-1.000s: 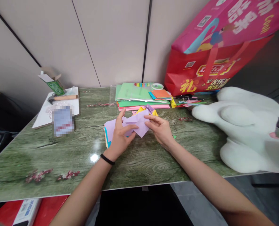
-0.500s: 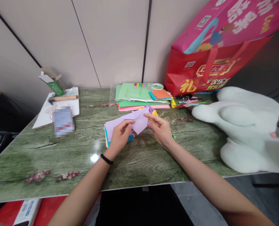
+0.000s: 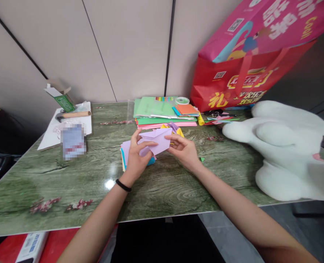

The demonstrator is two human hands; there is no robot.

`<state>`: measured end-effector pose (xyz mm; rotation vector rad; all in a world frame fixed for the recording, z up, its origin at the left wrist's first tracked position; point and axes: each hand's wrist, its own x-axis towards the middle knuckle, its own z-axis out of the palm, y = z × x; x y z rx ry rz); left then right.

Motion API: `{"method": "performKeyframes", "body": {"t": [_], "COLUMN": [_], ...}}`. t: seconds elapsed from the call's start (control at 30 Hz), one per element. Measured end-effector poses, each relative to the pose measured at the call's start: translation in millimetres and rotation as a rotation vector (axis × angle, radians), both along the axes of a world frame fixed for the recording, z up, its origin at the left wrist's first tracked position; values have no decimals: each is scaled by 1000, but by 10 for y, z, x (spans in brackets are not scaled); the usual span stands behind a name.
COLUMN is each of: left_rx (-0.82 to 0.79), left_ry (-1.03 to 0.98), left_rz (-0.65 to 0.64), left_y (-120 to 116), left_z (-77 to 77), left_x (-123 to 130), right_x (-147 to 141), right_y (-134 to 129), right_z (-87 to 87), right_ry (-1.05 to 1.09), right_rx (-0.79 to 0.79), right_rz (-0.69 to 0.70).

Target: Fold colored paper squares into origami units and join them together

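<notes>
A folded sheet of light purple paper (image 3: 162,142) is held up between both hands, above the table's middle. My left hand (image 3: 138,155) grips its left side, the index finger raised at the upper left corner and the thumb lower down. On the right edge, my right hand (image 3: 184,150) pinches the paper between thumb and fingers. Beneath and behind my left hand lies a pile of coloured sheets (image 3: 125,150), purple on top with blue and cream edges. A yellow and purple folded paper piece (image 3: 177,129) sits just behind the held sheet, partly hidden by it.
Green and pink paper packs (image 3: 151,109) lie at the back, with orange squares (image 3: 187,109) on them. A white plush toy (image 3: 285,146) is on the right, before a red bag (image 3: 233,84). On the left are a hammer (image 3: 76,114), a white board (image 3: 48,135) and a green box (image 3: 65,102).
The purple paper has turned and shifted slightly left, showing a wider folded face. My left hand's index finger has lifted and spread to the paper's upper left.
</notes>
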<state>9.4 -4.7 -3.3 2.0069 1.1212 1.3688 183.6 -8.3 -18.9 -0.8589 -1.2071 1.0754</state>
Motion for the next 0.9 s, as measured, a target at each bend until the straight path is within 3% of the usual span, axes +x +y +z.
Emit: {"method": "performKeyframes", "body": {"t": [0.23,0.4,0.5,0.7,0.9], "left_rx": [26,-21,-143,-587,-747], "left_ry": [-4,-18,-94,-388,-595], "left_rz": [-15,-1,-37,-171,-209], "left_y": [17,0,2,-9,-43], "left_z": [-56,10,48,38,84], "left_x": [-15,-7,-6,27,60], "right_x": [7,31,34,29,-15], "right_y": [-2,7,17,-4,-55], "right_z": [-57,-45,-51,-19,-6], "right_ry": [-127,-288,-351,-520,-293], "right_rx": [101,93,60,134,69], "right_rz": [-15,-16,17,-200,-62]}}
